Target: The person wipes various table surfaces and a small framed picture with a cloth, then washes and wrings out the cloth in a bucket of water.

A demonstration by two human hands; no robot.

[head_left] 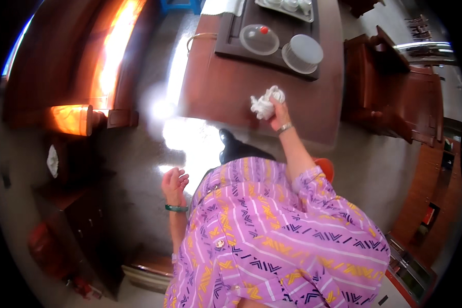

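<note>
My right hand (280,117) is closed around a crumpled white cloth (263,106), held over the near part of a reddish-brown wooden table (226,97). Whether the cloth touches the tabletop I cannot tell. Off to the left, my left hand (174,186) hangs over the floor with loosely curled fingers and holds nothing. Beyond the cloth, a dark tea tray (230,45) lies on the table. On it are a clear domed cover (256,41) with a red knob and a white round lidded container (303,53).
A light tray (292,11) of small white cups sits farther back, beside a white cloth (223,6). Wooden chairs (390,97) stand right of the table. A long wooden seat (69,56) runs along the left. A dark cabinet (77,220) is at lower left, and an orange stool (325,169) is beside me.
</note>
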